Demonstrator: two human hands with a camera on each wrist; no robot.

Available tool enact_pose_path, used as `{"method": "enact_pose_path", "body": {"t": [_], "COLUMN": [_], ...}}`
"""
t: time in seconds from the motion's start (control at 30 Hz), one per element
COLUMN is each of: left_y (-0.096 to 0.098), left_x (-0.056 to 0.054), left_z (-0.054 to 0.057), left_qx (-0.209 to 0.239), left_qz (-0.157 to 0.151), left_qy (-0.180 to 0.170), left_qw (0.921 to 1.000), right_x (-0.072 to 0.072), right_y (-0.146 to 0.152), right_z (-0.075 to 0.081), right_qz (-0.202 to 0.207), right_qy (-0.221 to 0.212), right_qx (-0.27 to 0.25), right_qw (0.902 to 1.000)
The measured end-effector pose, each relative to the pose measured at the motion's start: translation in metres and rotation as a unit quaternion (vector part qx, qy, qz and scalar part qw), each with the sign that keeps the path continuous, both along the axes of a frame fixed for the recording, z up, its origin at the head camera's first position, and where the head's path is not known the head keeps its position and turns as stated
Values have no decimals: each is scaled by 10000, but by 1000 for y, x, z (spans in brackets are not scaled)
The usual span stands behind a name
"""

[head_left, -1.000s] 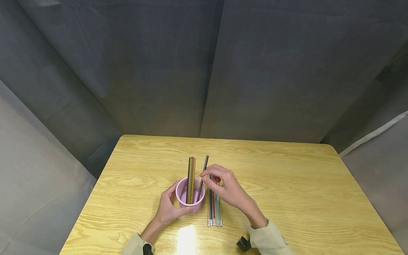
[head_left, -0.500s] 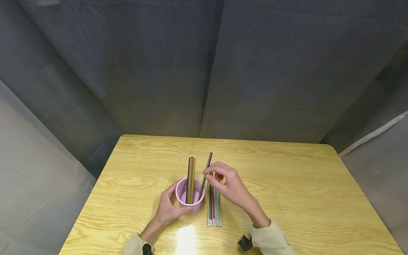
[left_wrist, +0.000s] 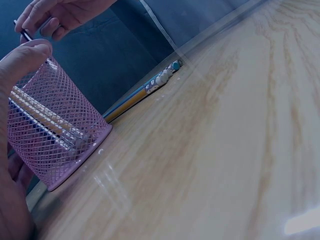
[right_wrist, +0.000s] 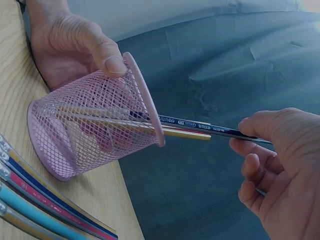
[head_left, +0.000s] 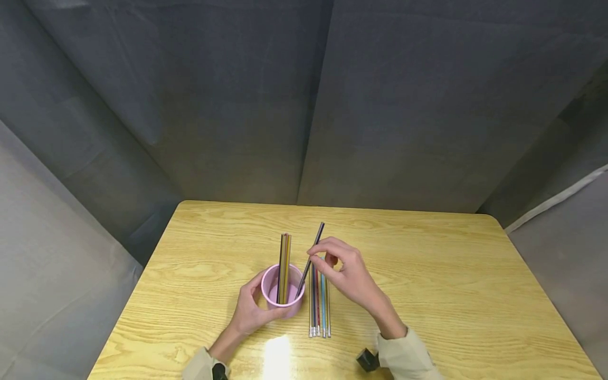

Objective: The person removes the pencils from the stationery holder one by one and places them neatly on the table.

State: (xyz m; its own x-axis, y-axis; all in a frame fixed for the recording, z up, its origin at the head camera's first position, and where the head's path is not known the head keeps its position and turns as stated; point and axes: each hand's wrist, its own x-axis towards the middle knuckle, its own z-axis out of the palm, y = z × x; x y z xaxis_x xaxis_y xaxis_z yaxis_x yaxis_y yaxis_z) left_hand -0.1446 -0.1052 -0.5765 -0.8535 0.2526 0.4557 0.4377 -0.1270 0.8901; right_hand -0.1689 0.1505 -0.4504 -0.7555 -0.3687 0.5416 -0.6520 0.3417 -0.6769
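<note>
My left hand (head_left: pixel 249 312) grips a pink mesh pencil cup (head_left: pixel 293 310) from the left, its thumb near the rim in the right wrist view. Several pencils (head_left: pixel 285 258) stand bunched inside the cup. Between thumb and index finger, my right hand (head_left: pixel 350 270) pinches a dark pencil (head_left: pixel 320 231). That pencil leans right, its lower end inside the cup (right_wrist: pixel 85 145); in the right wrist view, its printed side (right_wrist: pixel 192 124) shows. Just right of the cup, a row of several pencils (head_left: pixel 318 316) lies on the table, partly covered by my right hand.
The wood-grain table (head_left: pixel 427 264) stretches out on both sides of the hands. Grey curtains (head_left: pixel 228 105) hang behind and beside it. A black object (head_left: pixel 367 360) sits by the right sleeve (head_left: pixel 407 354).
My right hand has shifted right and slightly away from me, tilting the dark pencil's upper end further right. The left hand and the cup stay where they were.
</note>
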Motion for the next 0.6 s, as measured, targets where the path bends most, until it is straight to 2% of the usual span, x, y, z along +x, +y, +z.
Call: {"method": "enact_pose_path", "body": {"t": [0.23,0.6], "left_y": [0,1], "left_x": [0,2], "left_z": [0,1], "left_qx": [-8,-23], "left_qz": [7,9], "left_qy": [-19,-61], "left_qw": [10000,10000], "right_x": [-2,-3], "right_y": [5,10], "right_z": [2,6], "right_qz": [-63,-149], "right_qy": [185,164], "right_qx": [-78,-173], "right_qw": [9998,9996]}}
